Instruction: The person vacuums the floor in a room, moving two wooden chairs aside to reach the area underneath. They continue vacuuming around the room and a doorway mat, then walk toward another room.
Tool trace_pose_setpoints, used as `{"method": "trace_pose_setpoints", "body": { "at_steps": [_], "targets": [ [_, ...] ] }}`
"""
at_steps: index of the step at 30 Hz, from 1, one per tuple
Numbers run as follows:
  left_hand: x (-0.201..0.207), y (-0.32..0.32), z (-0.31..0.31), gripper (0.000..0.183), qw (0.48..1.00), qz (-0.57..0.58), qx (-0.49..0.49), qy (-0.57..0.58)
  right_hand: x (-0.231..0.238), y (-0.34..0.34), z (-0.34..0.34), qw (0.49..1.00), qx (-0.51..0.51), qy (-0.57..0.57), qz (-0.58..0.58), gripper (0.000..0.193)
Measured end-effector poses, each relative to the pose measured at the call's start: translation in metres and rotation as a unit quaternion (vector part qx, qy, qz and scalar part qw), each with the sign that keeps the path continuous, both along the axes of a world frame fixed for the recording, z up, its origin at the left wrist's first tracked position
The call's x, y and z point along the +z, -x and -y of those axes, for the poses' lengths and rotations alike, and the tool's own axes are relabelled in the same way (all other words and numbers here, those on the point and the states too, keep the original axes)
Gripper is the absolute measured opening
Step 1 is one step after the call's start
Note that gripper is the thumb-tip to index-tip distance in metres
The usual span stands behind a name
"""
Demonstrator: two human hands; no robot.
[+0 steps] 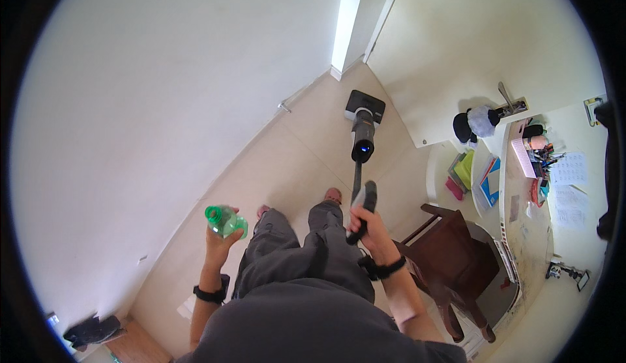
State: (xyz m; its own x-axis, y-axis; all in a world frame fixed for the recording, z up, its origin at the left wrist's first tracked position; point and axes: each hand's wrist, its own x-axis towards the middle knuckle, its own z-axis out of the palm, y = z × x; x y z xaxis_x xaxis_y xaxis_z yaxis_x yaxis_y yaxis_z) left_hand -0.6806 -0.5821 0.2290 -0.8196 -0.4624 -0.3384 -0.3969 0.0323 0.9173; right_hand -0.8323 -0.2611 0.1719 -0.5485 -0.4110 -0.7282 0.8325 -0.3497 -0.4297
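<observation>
My left hand (219, 244) is wrapped round a translucent green plastic bottle (229, 223), held out beside my left leg. The bottle's green capped end tilts up and to the left. My right hand (370, 228) grips the black and grey loop handle of an upright floor cleaner (362, 130). From the handle, a thin dark pole runs forward to its dark body, where a small blue light glows. Its flat head (365, 106) rests on the floor ahead of my feet. Some of my right fingers are hidden behind the handle.
To my right stands a brown wooden chair (462, 249) by a curved desk (527, 232) with pens and papers. Folders (462, 169) fill a low shelf. A door (482, 43) with a plush toy (479, 123) at its handle is ahead; a white wall (163, 102) runs along my left.
</observation>
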Motion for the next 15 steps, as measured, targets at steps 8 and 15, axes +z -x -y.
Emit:
{"method": "trace_pose_setpoints", "body": {
  "at_steps": [8,15],
  "targets": [
    [-0.051,0.079,0.093,0.064,0.976,-0.054,-0.184,-0.103,0.047,-0.153,0.007,0.989,-0.051,-0.135,0.029,0.018],
    [-0.087,0.101,0.178,0.067,0.961,0.002,-0.267,-0.078,0.123,-0.28,0.052,0.958,-0.166,-0.179,0.148,0.017]
  ]
}}
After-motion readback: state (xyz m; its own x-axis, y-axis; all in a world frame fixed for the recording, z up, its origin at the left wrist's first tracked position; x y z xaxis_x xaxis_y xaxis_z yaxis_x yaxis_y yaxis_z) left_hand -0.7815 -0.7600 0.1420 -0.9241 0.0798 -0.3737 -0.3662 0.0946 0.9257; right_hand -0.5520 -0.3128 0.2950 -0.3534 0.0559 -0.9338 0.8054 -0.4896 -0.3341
